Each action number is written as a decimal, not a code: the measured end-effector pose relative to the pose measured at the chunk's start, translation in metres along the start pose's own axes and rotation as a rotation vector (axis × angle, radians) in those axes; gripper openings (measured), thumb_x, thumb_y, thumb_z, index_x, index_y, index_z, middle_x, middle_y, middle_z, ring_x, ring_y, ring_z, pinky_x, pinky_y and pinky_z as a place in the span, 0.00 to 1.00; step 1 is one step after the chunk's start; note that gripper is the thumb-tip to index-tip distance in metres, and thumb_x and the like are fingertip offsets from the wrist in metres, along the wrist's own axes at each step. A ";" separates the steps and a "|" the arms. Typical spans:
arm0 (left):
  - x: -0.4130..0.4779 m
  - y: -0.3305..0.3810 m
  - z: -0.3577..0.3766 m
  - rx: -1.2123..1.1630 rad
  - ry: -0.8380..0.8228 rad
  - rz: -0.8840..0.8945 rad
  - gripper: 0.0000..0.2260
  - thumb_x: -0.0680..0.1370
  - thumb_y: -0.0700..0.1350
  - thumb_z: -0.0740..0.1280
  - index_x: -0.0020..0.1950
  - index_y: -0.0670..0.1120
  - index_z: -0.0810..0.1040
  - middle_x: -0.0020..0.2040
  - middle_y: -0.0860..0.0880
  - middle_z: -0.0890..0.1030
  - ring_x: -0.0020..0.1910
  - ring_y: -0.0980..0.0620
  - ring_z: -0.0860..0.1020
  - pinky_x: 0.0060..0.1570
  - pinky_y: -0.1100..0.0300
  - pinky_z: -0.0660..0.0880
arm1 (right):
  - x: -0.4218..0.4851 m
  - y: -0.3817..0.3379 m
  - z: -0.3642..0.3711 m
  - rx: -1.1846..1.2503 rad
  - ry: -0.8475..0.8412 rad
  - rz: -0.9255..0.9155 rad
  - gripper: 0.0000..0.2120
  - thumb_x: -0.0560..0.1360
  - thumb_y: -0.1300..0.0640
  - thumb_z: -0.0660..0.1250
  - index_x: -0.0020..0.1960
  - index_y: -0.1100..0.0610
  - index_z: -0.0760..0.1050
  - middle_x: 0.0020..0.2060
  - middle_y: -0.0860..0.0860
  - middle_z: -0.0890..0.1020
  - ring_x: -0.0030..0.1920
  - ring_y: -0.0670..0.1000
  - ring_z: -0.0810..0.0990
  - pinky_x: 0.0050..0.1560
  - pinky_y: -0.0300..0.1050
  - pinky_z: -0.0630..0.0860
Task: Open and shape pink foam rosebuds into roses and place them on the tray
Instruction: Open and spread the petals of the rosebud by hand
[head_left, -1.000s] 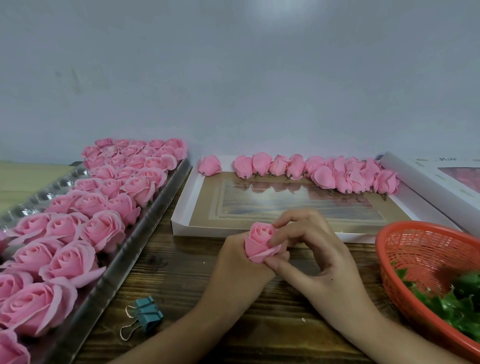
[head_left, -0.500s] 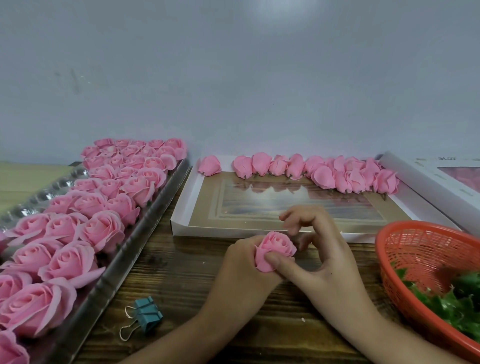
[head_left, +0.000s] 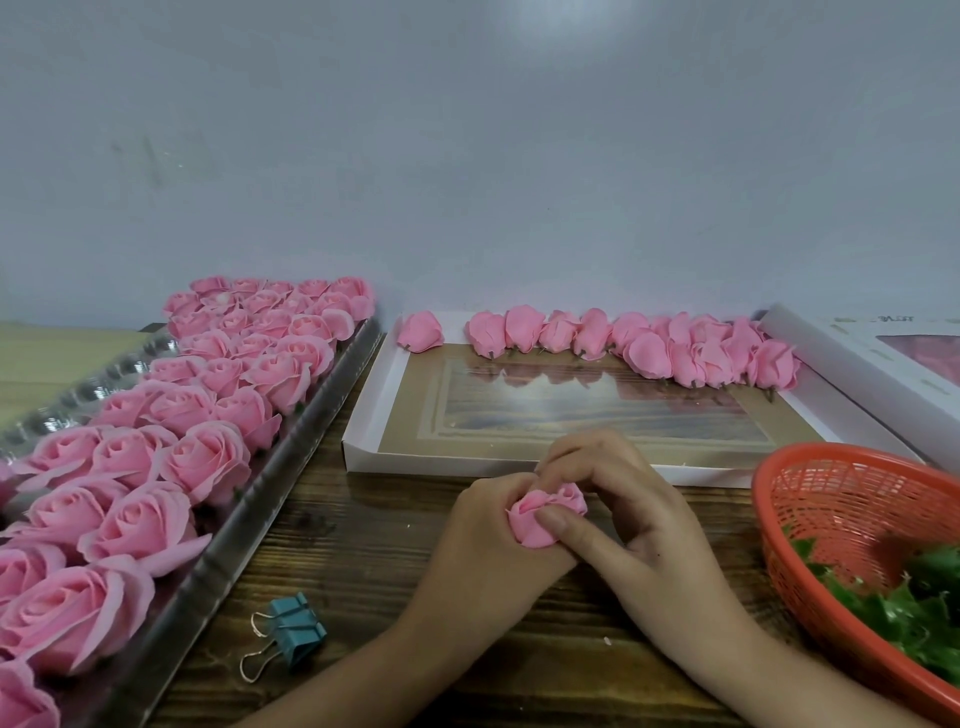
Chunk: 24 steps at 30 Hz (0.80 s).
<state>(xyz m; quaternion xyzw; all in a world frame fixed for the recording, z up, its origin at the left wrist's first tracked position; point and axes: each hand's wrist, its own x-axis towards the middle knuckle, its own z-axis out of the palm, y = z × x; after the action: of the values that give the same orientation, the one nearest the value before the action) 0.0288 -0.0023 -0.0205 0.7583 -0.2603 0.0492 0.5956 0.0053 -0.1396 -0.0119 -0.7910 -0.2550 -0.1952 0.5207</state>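
Note:
A pink foam rose (head_left: 535, 522) sits between both hands above the wooden table. My left hand (head_left: 485, 535) grips it from below and the left. My right hand (head_left: 634, 519) pinches it, thumb pressing a front petal and fingers curled over its top. Part of the flower is hidden by the fingers. Several shaped pink roses (head_left: 156, 452) fill the silver tray (head_left: 249, 525) on the left. A row of closed pink rosebuds (head_left: 639, 343) lies along the far edge of a white box lid (head_left: 363, 436).
A teal binder clip (head_left: 291, 631) lies on the table near the tray. An orange mesh basket (head_left: 831, 499) with green leaves stands at the right. A white box (head_left: 872, 364) sits at the far right. A grey wall rises behind.
The rose has turned and dropped slightly in my hands. My right fingers, lifted off half a second ago, have closed over the top of the flower, and the thumb presses a front petal.

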 end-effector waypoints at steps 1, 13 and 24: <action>0.000 0.001 0.000 -0.020 -0.013 0.004 0.10 0.68 0.44 0.73 0.32 0.53 0.73 0.29 0.56 0.75 0.31 0.61 0.73 0.31 0.68 0.68 | 0.000 0.000 0.000 0.017 -0.004 0.001 0.02 0.75 0.51 0.68 0.47 0.45 0.78 0.48 0.42 0.77 0.54 0.49 0.78 0.54 0.34 0.71; 0.006 -0.015 0.007 0.043 -0.045 -0.157 0.19 0.74 0.31 0.65 0.32 0.55 0.74 0.28 0.62 0.77 0.32 0.64 0.76 0.39 0.67 0.70 | -0.002 -0.005 0.002 -0.077 0.004 0.029 0.11 0.71 0.45 0.72 0.51 0.45 0.76 0.47 0.45 0.77 0.51 0.51 0.77 0.47 0.35 0.71; 0.001 -0.008 0.005 0.127 -0.019 -0.016 0.06 0.62 0.55 0.65 0.30 0.55 0.72 0.32 0.68 0.78 0.34 0.69 0.76 0.34 0.74 0.72 | 0.000 -0.002 0.000 -0.013 -0.057 -0.006 0.04 0.76 0.52 0.67 0.48 0.50 0.80 0.51 0.43 0.76 0.58 0.51 0.77 0.56 0.33 0.70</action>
<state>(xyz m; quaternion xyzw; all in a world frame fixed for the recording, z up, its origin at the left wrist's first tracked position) 0.0323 -0.0059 -0.0280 0.7970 -0.2565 0.0536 0.5441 0.0037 -0.1391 -0.0106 -0.7989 -0.2709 -0.1758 0.5073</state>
